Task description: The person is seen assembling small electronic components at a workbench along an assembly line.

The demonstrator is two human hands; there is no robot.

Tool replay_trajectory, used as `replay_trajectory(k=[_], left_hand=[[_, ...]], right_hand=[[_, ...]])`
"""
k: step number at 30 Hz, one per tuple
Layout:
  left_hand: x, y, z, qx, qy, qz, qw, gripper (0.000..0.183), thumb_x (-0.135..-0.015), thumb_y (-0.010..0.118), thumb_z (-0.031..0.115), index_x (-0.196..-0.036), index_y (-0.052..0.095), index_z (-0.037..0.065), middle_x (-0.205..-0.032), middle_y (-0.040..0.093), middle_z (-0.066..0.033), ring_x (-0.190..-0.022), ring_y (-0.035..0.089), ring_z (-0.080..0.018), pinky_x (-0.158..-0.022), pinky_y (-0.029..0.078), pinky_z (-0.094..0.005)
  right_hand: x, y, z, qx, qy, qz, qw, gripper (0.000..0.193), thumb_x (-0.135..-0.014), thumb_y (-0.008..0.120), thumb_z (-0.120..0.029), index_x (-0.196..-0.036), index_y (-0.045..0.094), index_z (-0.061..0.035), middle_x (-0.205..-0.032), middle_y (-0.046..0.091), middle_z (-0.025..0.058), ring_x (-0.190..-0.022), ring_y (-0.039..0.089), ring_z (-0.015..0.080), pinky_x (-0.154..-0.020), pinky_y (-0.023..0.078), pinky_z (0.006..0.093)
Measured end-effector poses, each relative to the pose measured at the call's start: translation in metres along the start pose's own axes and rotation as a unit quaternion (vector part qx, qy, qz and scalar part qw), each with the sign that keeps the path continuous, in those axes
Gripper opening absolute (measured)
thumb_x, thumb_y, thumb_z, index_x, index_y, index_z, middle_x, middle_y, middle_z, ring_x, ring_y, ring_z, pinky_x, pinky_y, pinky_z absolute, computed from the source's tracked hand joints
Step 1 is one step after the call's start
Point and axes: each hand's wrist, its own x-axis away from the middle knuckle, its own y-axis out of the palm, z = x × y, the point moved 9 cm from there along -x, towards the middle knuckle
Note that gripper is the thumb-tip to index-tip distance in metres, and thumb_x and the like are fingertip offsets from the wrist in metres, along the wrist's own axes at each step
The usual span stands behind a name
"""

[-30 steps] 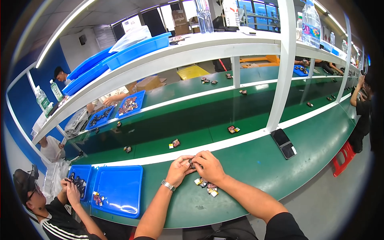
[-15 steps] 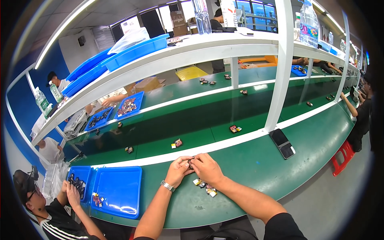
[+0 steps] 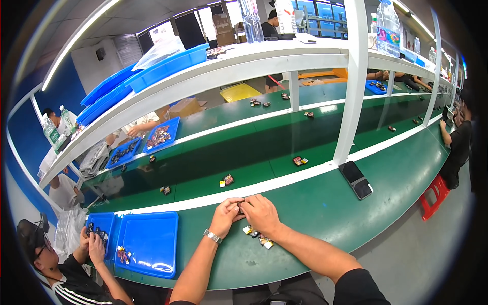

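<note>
Above the green bench my left hand (image 3: pixel 223 217), with a metal watch on its wrist, and my right hand (image 3: pixel 261 213) meet, fingers pinched around a small dark part (image 3: pixel 241 207). My fingers cover most of it, so its exact kind is not visible. Just under my right hand and wrist lies a little pile of small parts (image 3: pixel 265 243) with white, yellow and dark faces. To the left, a blue tray (image 3: pixel 148 223) holds a few small reddish and white parts (image 3: pixel 123 254) in its lower left corner.
A black phone-like device (image 3: pixel 356 180) lies right of my hands, by a white post (image 3: pixel 351 101). Beyond the white rail runs a green belt (image 3: pixel 254 177) with scattered small parts (image 3: pixel 226 180). At left, a co-worker (image 3: pixel 56 264) handles black parts over another blue tray (image 3: pixel 108 222).
My hands stay joined on the small dark part, with only slight finger movement. The view has shifted a little. The co-worker's hands at left have moved slightly over the tray.
</note>
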Motion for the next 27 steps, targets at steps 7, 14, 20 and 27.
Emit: replay_trajectory(k=[7,14,20,27], left_hand=[[-0.001,-0.011,0.000,0.062,0.023,0.052,0.996,0.026,-0.098,0.049,0.004,-0.123,0.049,0.001,-0.109,0.065,-0.0075,-0.099,0.064,-0.0151,-0.084,0.056,-0.0318],[-0.002,-0.018,-0.002,0.070,0.022,0.055,0.996,0.030,-0.097,0.050,0.004,-0.127,0.048,0.000,-0.111,0.066,-0.0087,-0.098,0.065,-0.0155,-0.084,0.056,-0.0333],[0.000,-0.040,0.010,-0.014,0.123,0.144,0.982,0.035,-0.094,0.049,0.000,-0.129,0.046,-0.003,-0.134,0.052,-0.0189,-0.112,0.061,-0.0267,-0.089,0.056,-0.0370],[0.004,-0.048,0.012,-0.053,0.130,0.209,0.968,0.016,-0.094,0.052,0.002,-0.107,0.059,-0.004,-0.103,0.068,-0.0131,-0.082,0.066,-0.0151,-0.063,0.056,-0.0267]], right_hand=[[-0.006,-0.006,-0.009,-0.079,0.018,-0.009,0.997,0.028,-0.074,0.073,-0.010,-0.101,0.065,-0.0043,-0.105,0.061,0.0093,-0.099,0.060,0.0272,-0.082,0.052,0.0370],[-0.009,0.017,-0.001,-0.086,0.037,-0.051,0.994,0.032,-0.074,0.074,-0.012,-0.103,0.064,-0.0031,-0.115,0.062,0.0131,-0.103,0.061,0.0295,-0.086,0.053,0.0371],[-0.059,0.025,0.082,-0.066,0.127,0.013,0.990,0.022,-0.071,0.072,-0.006,-0.091,0.063,-0.0033,-0.091,0.067,0.0125,-0.088,0.064,0.0327,-0.081,0.051,0.0400],[-0.065,0.035,0.112,0.047,0.148,-0.021,0.988,0.044,-0.070,0.076,-0.010,-0.109,0.057,-0.0015,-0.103,0.063,0.0167,-0.099,0.058,0.0354,-0.087,0.047,0.0423]])
